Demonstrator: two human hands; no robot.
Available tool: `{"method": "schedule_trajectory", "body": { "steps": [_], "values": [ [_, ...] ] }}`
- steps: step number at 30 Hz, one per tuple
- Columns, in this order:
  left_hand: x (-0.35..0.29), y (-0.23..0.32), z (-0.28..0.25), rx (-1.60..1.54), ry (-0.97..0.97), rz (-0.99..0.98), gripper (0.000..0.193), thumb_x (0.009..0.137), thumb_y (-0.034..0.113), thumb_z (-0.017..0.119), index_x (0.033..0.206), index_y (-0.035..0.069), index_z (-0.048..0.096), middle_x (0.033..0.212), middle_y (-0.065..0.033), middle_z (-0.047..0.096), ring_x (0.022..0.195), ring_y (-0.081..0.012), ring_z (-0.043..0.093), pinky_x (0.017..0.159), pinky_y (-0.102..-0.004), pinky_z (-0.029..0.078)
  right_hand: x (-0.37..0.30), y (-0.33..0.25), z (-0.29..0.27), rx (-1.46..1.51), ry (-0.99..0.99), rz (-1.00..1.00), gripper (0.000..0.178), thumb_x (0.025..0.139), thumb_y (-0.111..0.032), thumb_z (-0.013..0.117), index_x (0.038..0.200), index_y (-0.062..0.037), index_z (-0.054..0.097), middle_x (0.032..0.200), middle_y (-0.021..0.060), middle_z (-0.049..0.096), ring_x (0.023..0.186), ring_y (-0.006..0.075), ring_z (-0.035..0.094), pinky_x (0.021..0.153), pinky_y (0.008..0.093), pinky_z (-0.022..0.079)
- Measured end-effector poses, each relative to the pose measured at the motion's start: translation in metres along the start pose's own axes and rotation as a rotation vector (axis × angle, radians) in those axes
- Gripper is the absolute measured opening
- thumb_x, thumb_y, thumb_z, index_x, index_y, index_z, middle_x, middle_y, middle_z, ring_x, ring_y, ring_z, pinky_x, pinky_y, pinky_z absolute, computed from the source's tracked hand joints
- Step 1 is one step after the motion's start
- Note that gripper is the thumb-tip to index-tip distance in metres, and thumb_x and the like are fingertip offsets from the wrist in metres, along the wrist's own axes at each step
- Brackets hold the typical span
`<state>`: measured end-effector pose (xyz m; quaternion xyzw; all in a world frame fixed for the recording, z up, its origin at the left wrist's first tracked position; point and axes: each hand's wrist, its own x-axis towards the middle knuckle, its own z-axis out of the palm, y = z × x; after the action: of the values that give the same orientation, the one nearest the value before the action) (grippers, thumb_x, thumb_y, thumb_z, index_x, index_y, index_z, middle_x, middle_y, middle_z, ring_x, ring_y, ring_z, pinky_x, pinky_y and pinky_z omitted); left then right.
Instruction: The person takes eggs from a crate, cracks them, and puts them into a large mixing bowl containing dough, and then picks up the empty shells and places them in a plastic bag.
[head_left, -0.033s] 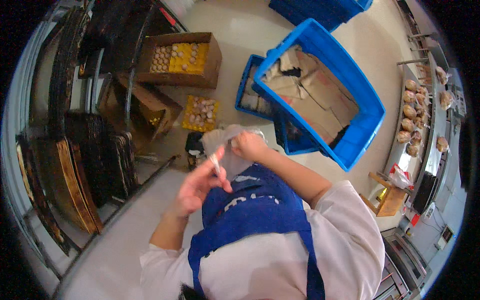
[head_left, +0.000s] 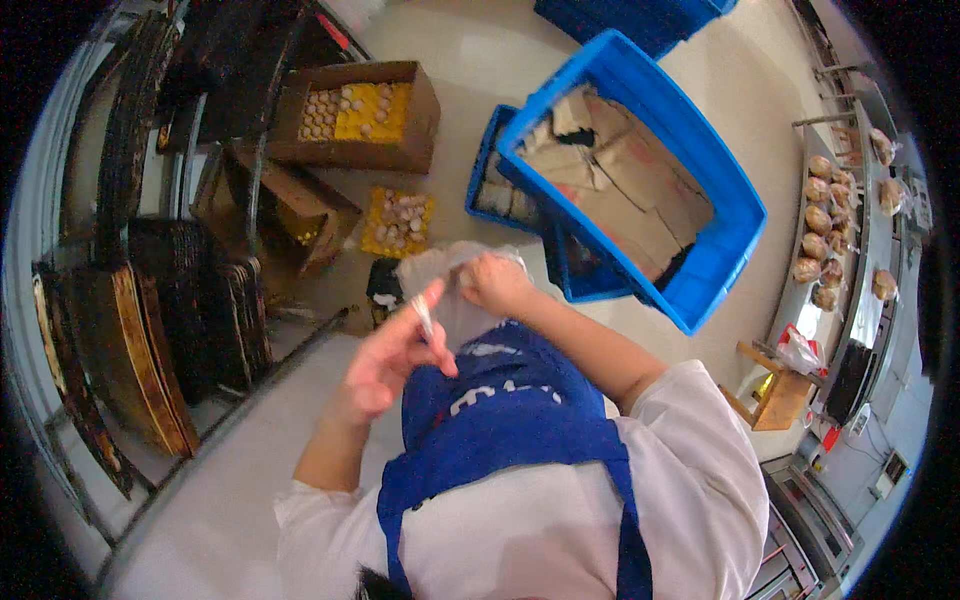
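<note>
My right hand (head_left: pixel 497 285) is closed on the gathered edge of a translucent whitish plastic bag (head_left: pixel 425 268) in front of my blue apron (head_left: pixel 500 420). Just left of the bag, my left hand (head_left: pixel 392 350) is half curled, its index finger toward the bag. A short, thin whitish strip (head_left: pixel 424 318) lies across its fingers; whether it is a tie or something stiffer, I cannot tell. The bag's lower part and whatever it may contain are hidden behind my hands and apron.
Beyond the bag lies a yellow egg tray (head_left: pixel 398 222); a cardboard box (head_left: pixel 425 120) with eggs stands behind it. A large blue crate (head_left: pixel 735 245) lined with cardboard rests on smaller crates. Dark trays (head_left: pixel 190 310) fill the left rack; bagged bread (head_left: pixel 818 218) lines a right shelf.
The surroundings have shifted slightly up and left in the picture. Both hands keep nearly the same pose, the right one on the plastic bag and the left with the whitish strip.
</note>
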<state>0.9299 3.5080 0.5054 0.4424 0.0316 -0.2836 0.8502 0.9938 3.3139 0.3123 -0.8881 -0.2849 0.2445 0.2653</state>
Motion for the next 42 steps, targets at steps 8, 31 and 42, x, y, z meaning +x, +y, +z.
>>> {"method": "schedule_trajectory", "body": {
  "steps": [8,31,42],
  "values": [
    [0.002,0.004,0.132,0.114,-0.083,-0.015,0.126,0.063,0.058,0.076,0.147,-0.007,0.008,0.104,-0.0068,0.050,0.089,-0.0242,0.059,0.092,-0.0369,0.044,-0.147,0.024,-0.066,-0.160,0.042,0.003,0.019,0.078,-0.023,0.062,0.087,-0.0062,0.063,0.087,0.0132,0.065,0.077,0.0310,0.067,0.063,0.0429,0.055],
    [0.224,-0.219,0.525,0.489,-1.044,-0.464,0.087,0.074,0.026,0.071,0.145,-0.003,0.028,0.103,-0.0042,0.053,0.086,-0.0191,0.062,0.084,-0.0329,0.051,-0.685,0.099,-0.121,-0.211,0.173,0.815,0.027,0.087,-0.034,0.060,0.094,-0.0087,0.058,0.067,0.0077,0.063,0.064,0.0309,0.063,0.056,0.0393,0.050],
    [0.209,-0.486,0.810,0.658,-1.301,-0.479,0.074,0.079,0.002,0.060,0.146,0.007,0.031,0.120,-0.0082,0.055,0.093,-0.0153,0.061,0.084,-0.0293,0.049,-0.939,0.202,-0.149,0.391,1.582,0.813,0.019,0.081,-0.012,0.068,0.094,-0.0068,0.056,0.063,0.0060,0.062,0.053,0.0160,0.060,0.051,0.0282,0.047]
  ]
}}
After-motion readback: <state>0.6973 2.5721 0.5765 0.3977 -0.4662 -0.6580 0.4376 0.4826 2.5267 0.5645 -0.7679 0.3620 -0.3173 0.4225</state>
